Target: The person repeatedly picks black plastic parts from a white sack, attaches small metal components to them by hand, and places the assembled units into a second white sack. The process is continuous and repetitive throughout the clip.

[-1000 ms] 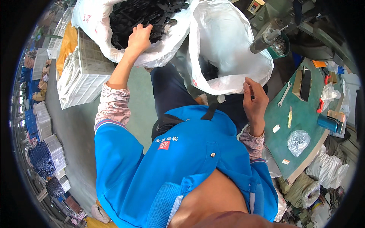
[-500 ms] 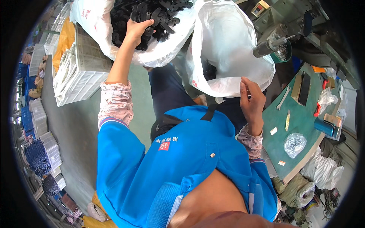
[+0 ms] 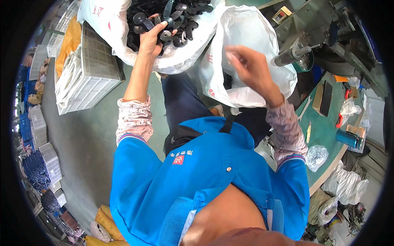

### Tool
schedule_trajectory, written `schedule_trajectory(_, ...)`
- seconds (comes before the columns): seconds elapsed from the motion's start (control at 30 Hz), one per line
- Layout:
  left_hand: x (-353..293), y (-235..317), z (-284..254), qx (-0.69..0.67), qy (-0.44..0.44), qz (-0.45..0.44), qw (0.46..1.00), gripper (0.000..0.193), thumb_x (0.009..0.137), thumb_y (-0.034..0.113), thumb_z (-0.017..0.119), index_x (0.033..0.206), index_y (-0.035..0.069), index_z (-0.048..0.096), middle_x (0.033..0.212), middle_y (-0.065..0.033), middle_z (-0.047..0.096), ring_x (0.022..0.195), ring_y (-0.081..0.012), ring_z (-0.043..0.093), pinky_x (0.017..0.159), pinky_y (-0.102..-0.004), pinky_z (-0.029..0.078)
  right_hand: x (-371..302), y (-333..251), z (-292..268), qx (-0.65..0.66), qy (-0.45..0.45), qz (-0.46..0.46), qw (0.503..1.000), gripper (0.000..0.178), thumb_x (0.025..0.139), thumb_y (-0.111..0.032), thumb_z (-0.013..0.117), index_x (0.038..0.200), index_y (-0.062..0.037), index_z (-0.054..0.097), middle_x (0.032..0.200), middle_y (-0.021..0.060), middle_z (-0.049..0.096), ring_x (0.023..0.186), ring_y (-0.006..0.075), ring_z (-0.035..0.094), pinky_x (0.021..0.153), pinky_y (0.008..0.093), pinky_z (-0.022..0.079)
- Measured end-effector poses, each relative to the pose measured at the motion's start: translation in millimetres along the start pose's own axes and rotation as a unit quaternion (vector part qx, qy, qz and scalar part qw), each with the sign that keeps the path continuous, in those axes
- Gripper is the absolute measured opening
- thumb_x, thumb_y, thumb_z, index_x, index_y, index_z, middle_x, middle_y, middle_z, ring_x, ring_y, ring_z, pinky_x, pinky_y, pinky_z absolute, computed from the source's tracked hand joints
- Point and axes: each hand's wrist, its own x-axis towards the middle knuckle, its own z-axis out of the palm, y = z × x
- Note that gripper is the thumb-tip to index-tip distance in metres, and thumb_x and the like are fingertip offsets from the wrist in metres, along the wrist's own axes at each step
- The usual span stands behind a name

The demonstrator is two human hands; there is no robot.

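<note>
Bar-shaped black parts (image 3: 188,30), smooth and glossy with round, disc-like ends, lie heaped around the left hand (image 3: 152,37), which grasps several, inside a crinkled white plastic bag (image 3: 178,62). Beneath the right hand (image 3: 248,67), released with fingers loosely bent, gapes a thin translucent liner bag (image 3: 246,26); just right of it juts a cylindrical metal spindle (image 3: 289,57).

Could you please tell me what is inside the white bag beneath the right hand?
Dark pieces show low in the white bag; the right hand and the bag's near side hide part of the inside.
</note>
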Motion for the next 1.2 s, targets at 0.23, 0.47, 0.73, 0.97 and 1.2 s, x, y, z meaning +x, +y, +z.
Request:
schedule_trajectory(0.23, -22, -4, 11, -0.048, -0.084, -0.015, 0.995, 0.044, 0.081, 0.0, 0.066, 0.12, 0.008, 0.049, 0.112, -0.0137, 0.054, 0.101, -0.0271, 0.059, 0.078, -0.0461, 0.058, 101, 10, 45, 0.349, -0.009, 0.236, 0.907, 0.035, 0.085, -0.025, 0.069, 0.107, 0.0006, 0.062, 0.096, 0.0077, 0.064, 0.085, 0.0121, 0.06, 0.071, 0.0235, 0.05)
schedule_trajectory(0.47, -30, -22, 19, -0.076, -0.083, -0.018, 0.993, 0.039, 0.081, 0.0, 0.066, 0.117, 0.005, 0.052, 0.109, -0.0115, 0.056, 0.098, -0.0278, 0.062, 0.078, -0.0459, 0.06, 126, 12, 86, 0.334, -0.017, 0.165, 0.928, 0.028, 0.081, -0.023, 0.073, 0.098, -0.0021, 0.063, 0.087, 0.002, 0.064, 0.082, 0.0088, 0.055, 0.07, 0.025, 0.045)
schedule_trajectory(0.73, -28, -34, 22, -0.162, -0.069, -0.083, 0.981, 0.027, 0.085, 0.006, 0.066, 0.111, 0.005, 0.057, 0.103, -0.0118, 0.063, 0.094, -0.0261, 0.065, 0.073, -0.0442, 0.061, 158, -18, 68, -0.104, 0.103, -0.102, 0.984, 0.019, 0.074, -0.001, 0.065, 0.089, -0.0036, 0.054, 0.075, 0.013, 0.058, 0.072, 0.0336, 0.057, 0.063, 0.0398, 0.047)
schedule_trajectory(0.97, -18, -46, 14, -0.21, -0.111, -0.126, 0.963, 0.033, 0.09, 0.032, 0.061, 0.11, 0.006, 0.058, 0.102, -0.0128, 0.064, 0.092, -0.025, 0.065, 0.079, -0.0456, 0.058, 151, -18, 56, -0.344, -0.087, -0.289, 0.889, 0.027, 0.069, -0.008, 0.065, 0.092, -0.0033, 0.054, 0.096, 0.0145, 0.056, 0.092, 0.0325, 0.053, 0.079, 0.0396, 0.045)
schedule_trajectory(1.2, -19, -43, 12, -0.276, -0.086, -0.146, 0.946, 0.042, 0.089, 0.043, 0.06, 0.11, 0.006, 0.058, 0.104, -0.0105, 0.064, 0.099, -0.0256, 0.063, 0.084, -0.0501, 0.055, 146, 18, 68, -0.277, -0.115, -0.209, 0.931, 0.029, 0.077, -0.009, 0.066, 0.105, -0.0102, 0.063, 0.098, 0.0129, 0.064, 0.091, 0.0309, 0.06, 0.079, 0.0398, 0.049)
